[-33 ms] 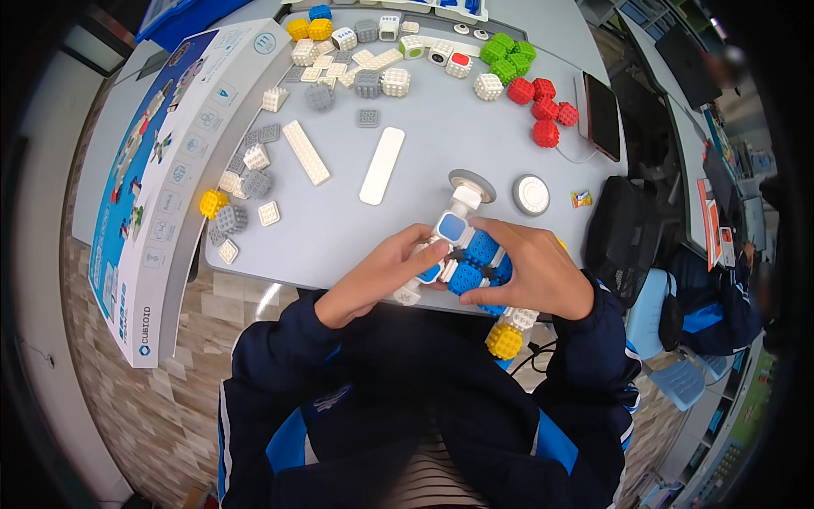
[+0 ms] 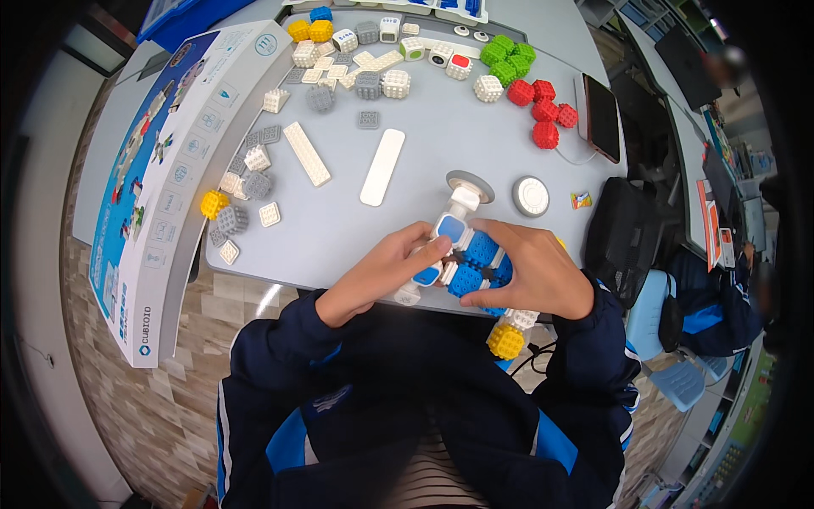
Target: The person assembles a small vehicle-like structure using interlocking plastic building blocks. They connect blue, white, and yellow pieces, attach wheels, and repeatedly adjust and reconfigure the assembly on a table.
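Observation:
Over the table's near edge I hold a model built of studded cube blocks [image 2: 465, 278], mostly blue and white, with a yellow block [image 2: 505, 343] at its lower end. A grey-rimmed wheel [image 2: 470, 186] sticks out at its far end. My left hand [image 2: 392, 270] grips the white and blue cubes on the left side, thumb pressed on top. Wrapped round the blue blocks from the right is my right hand [image 2: 543, 270], its thumb along the near side. The fingers hide part of the joints between the blocks.
Beyond the model lie a loose round white wheel [image 2: 532, 196], a smooth white bar [image 2: 382, 167] and a studded bar [image 2: 306, 153]. Red blocks [image 2: 545, 134], green blocks [image 2: 506, 59] and a phone [image 2: 603, 119] sit far right. A large box [image 2: 170, 204] stands left; a black case [image 2: 623, 237] right.

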